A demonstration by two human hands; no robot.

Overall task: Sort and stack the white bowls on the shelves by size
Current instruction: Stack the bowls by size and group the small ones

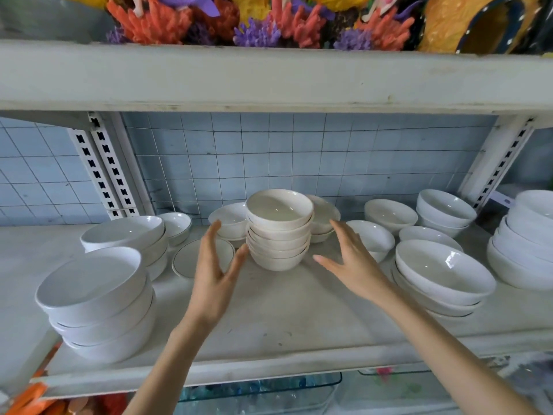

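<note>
Item: 1 stack of small cream bowls [279, 235], upright, mid-shelf [284, 319], between 2 hands. Left hand [214, 274]: fingers straight, spread, holding nothing; thumb tip at stack's left side. Right hand [356, 262]: fingers straight, spread, just right of stack, apart.

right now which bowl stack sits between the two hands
The tall middle stack, flanked by the left hand and right hand; it alone is cream, not white.
</note>
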